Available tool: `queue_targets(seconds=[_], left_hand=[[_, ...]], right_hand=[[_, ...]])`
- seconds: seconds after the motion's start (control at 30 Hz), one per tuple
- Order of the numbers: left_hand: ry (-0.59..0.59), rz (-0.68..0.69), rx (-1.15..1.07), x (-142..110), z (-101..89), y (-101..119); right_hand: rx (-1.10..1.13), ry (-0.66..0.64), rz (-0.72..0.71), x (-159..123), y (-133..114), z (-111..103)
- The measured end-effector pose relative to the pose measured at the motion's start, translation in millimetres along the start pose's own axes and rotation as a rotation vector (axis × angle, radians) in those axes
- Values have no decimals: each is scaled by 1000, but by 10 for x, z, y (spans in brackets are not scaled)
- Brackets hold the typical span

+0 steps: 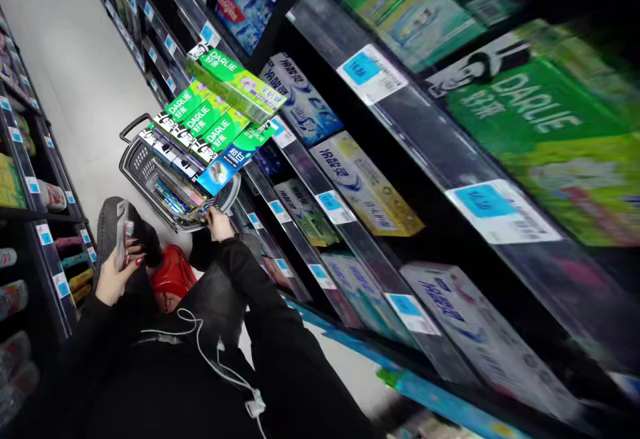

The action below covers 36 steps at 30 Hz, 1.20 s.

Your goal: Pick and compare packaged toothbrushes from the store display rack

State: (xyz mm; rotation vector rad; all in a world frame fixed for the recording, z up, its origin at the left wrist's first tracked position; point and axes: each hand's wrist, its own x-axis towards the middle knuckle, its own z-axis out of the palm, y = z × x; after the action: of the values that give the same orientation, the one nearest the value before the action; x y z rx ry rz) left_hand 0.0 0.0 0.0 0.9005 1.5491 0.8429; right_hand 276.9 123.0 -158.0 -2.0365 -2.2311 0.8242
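Note:
My left hand (114, 277), with red nails, is closed around a slim clear blister pack (123, 232) with a hang hole at its top, perhaps a toothbrush. My right hand (219, 223) reaches to the near rim of a grey shopping basket (145, 192). Its fingers are bent together at the packs inside, and what they pinch is too small to make out. Several slim toothbrush packs (173, 200) lie in the basket. Green Darlie toothpaste boxes (197, 117) are stacked at its far side, one box (235, 85) lying across the top.
Shelves of toothpaste boxes (367, 182) with price tags (373, 73) rise close on the right. Another shelf (37, 205) with bottles and packs runs along the left. A pale floor aisle (55, 39) lies between. A red bag (171, 277) and a white cable (200, 332) are near my body.

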Motion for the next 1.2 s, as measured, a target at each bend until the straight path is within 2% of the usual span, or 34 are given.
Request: queue_targets(seconds=[0.2, 0.4, 0.5, 0.7, 0.77, 0.87, 1.0, 1.1, 1.2], left_hand=[[8, 18, -2, -14, -5, 10], [-4, 21, -20, -13, -9, 3], [-18, 26, -14, -16, -6, -3], [-13, 45, -5, -24, -26, -21], [-9, 45, -2, -24, -39, -26], [-7, 47, -7, -22, -53, -22], [-3, 46, -1, -16, -54, -15], [-8, 56, -13, -19, -60, -27], [1, 65, -34, -28, -82, -58]], right_hand=[[-36, -22, 1, 133, -67, -37], [-145, -73, 75, 86, -203, 52], [-192, -80, 59, 32, -308, 99], [-269, 15, 37, -70, -497, 57], [-291, 41, 7, -84, -544, 14], [-312, 49, -124, -77, -661, -6], [-323, 19, -281, 17, -925, 117], [-325, -23, -273, 138, -1062, 247], [-310, -49, -209, 197, -1014, 308]])
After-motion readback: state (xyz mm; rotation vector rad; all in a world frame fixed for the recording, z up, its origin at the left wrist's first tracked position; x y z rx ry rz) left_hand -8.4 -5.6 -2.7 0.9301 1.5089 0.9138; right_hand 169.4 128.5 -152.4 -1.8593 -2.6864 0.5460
